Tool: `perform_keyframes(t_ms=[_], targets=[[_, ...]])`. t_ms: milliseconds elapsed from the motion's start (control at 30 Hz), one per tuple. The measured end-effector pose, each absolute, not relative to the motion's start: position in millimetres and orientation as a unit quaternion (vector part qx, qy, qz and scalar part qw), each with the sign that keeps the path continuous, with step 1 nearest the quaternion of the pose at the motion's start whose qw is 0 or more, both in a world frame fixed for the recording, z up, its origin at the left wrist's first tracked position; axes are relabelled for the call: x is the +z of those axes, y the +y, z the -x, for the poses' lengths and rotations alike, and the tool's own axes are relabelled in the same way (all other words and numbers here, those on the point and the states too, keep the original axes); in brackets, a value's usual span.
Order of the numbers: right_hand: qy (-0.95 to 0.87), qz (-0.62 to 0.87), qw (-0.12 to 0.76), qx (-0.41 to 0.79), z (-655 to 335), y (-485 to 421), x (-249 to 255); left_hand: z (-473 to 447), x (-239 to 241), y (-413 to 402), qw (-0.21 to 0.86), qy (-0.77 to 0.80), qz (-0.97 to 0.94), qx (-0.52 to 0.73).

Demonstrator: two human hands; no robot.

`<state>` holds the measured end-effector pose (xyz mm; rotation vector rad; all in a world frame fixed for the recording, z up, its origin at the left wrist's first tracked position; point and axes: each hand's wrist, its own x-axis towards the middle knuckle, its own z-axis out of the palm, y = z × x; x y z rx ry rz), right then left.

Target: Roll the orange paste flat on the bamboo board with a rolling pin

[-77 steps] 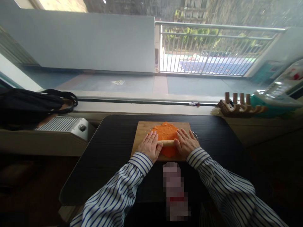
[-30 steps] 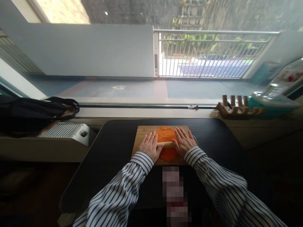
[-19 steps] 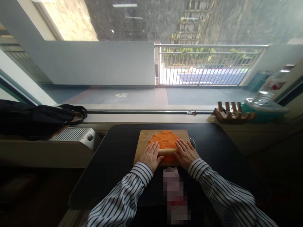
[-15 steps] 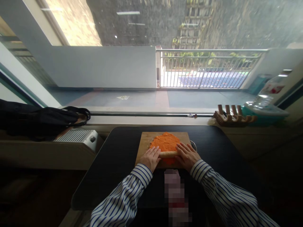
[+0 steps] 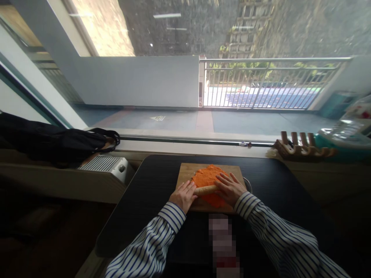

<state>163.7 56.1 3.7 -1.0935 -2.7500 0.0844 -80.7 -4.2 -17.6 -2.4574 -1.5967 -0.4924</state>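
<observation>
A sheet of orange dough (image 5: 209, 176) lies on a wooden board (image 5: 185, 170) in the middle of the dark table. Across its nearer half runs a pale wooden rolling pin (image 5: 205, 190), tilted slightly up to the right. My left hand (image 5: 184, 195) is closed over the pin's left end, fingers pointing forward. At the other end my right hand (image 5: 231, 189) holds the pin under its palm, with its fingers reaching over the dough's right edge. Both hands hide the ends of the pin.
Behind the board's right edge shows part of a metal rim (image 5: 248, 186). The black table (image 5: 147, 193) meets a windowsill holding a black bag (image 5: 63, 144), a wooden rack (image 5: 301, 148) and a plastic bottle (image 5: 352, 121). A white slatted unit (image 5: 106, 165) stands left of the table.
The view has swung left, so everything sits further right. The rolling pin, level before, now slants, and more dough shows on the near side of it. Both hands stay on the pin.
</observation>
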Motion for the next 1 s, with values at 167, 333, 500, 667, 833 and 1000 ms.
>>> perform_keyframes(t_ms=[167,333,500,667,833,1000], targets=[[-0.907,0.415,0.055,0.037,-157,56,5,75,-18,-6,0.086,-0.555,0.813,-0.157],[-0.893,0.448,0.03,0.029,-145,66,6,68,-9,3,0.075,-0.595,0.791,-0.122],[-0.887,0.461,0.013,0.03,-137,84,10,69,-4,23,0.046,-0.626,0.774,-0.09],[-0.872,0.487,-0.012,0.056,-126,109,11,72,3,46,0.005,-0.652,0.757,-0.055],[-0.862,0.5,-0.015,0.08,-118,133,10,76,6,69,-0.02,-0.672,0.738,-0.053],[-0.842,0.525,-0.041,0.115,-110,149,14,80,7,85,-0.057,-0.693,0.718,-0.037]])
